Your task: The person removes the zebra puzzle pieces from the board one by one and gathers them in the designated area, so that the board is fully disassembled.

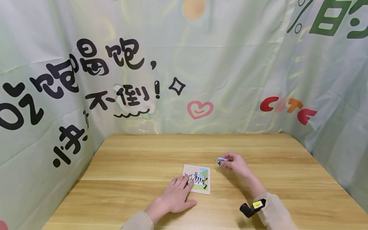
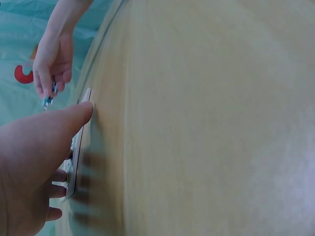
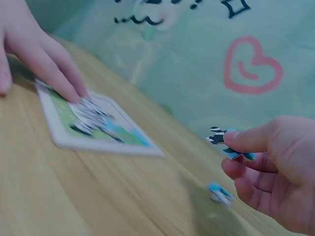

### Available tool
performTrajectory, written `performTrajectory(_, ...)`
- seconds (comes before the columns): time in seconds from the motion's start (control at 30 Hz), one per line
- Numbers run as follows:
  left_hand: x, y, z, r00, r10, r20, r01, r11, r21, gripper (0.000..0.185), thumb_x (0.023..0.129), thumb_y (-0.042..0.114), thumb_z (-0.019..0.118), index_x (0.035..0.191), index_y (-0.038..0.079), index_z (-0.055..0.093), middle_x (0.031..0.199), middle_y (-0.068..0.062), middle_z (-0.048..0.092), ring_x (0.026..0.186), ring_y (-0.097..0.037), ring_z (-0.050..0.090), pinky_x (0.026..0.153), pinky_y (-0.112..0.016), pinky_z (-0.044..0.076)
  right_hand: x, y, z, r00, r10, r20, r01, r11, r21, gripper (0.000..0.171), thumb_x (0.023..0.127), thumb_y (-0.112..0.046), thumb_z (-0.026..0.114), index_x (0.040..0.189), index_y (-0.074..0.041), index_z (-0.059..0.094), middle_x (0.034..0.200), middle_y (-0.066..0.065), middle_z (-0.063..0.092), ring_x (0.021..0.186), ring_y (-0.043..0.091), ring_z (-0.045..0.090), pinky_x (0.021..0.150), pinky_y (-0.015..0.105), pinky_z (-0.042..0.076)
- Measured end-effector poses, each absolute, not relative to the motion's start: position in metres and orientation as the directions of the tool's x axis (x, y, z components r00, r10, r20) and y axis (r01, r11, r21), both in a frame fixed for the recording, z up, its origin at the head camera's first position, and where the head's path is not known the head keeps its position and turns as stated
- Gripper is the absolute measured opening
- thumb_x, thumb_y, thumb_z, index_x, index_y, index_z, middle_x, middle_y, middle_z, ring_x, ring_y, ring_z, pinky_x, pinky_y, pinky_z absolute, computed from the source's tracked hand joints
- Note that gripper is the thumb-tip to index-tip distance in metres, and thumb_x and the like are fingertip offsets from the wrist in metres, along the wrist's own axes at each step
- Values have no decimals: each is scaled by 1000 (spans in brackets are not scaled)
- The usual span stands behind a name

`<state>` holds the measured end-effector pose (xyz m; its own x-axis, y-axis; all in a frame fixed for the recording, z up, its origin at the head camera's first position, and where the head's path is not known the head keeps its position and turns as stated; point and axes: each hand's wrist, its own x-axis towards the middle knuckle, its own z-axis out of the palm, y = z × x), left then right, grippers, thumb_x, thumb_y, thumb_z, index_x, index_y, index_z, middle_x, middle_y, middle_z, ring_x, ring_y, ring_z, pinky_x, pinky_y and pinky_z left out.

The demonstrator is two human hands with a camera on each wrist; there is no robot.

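Observation:
A small zebra jigsaw puzzle in a pale square frame lies on the wooden table. Spread fingers of my left hand rest on its left part, and cover some of the picture. In the left wrist view the puzzle's edge shows beside the thumb. To the right of the frame and a little farther off, my right hand pinches a puzzle piece between thumb and fingers, above the table. That piece carries black and white stripes, blue and some green. Below it in the right wrist view lies another blue and striped piece.
The wooden table reaches back to a pale green curtain printed with lettering and a pink heart, which also hangs along both sides. A black wrist device with a yellow label sits at the right sleeve.

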<state>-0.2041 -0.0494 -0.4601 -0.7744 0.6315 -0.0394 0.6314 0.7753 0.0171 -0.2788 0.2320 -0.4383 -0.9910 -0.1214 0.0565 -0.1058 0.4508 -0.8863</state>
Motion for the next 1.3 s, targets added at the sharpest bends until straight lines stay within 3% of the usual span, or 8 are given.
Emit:
performTrajectory(0.17,-203,-48,-461,-780,624,-49,624,781,24,76,89,65,33,144,12,35,149,-17,24,135,-30,25,109,-46,22,-282,262,-442,-994,-93,51,-90,473,-876,22,85,-6,65,100,7,59,69,5,56,57,18,52,46,26,43)
performTrajectory(0.4,-201,-45,-460,-786,617,-42,617,787,23,75,89,64,34,143,12,36,148,-16,27,134,-30,27,108,-46,23,-283,285,-454,-995,-68,72,-98,557,-825,20,87,-5,61,102,8,60,76,8,58,60,18,51,49,26,44)
performTrajectory(0.53,-201,-44,-459,-782,622,-29,622,783,23,73,90,63,35,143,13,37,147,-16,29,133,-30,29,108,-46,24,-285,288,-461,-997,-13,82,-70,666,-742,19,88,-8,61,101,5,62,81,10,60,67,20,51,54,28,43)
performTrajectory(0.7,-201,-45,-461,-788,615,-23,615,788,30,72,90,62,37,142,13,38,146,-16,30,133,-31,29,108,-46,24,-290,283,-465,-990,-24,138,-105,778,-619,19,87,-13,63,100,1,66,90,14,63,80,26,57,66,40,46)
performTrajectory(0.9,-200,-46,-462,-786,617,-20,617,787,20,72,89,63,35,142,14,39,146,-15,32,132,-30,31,107,-46,25,-291,279,-468,-991,-5,131,-82,805,-587,23,87,-13,64,102,4,63,92,16,63,84,30,57,70,45,46)
performTrajectory(1.3,-204,-46,-459,-794,608,-2,608,793,32,71,90,60,39,142,12,39,146,-17,31,132,-31,30,108,-46,25,-294,281,-465,-985,-18,170,-119,784,-609,15,85,-9,65,90,5,62,83,11,60,76,25,54,65,40,45)
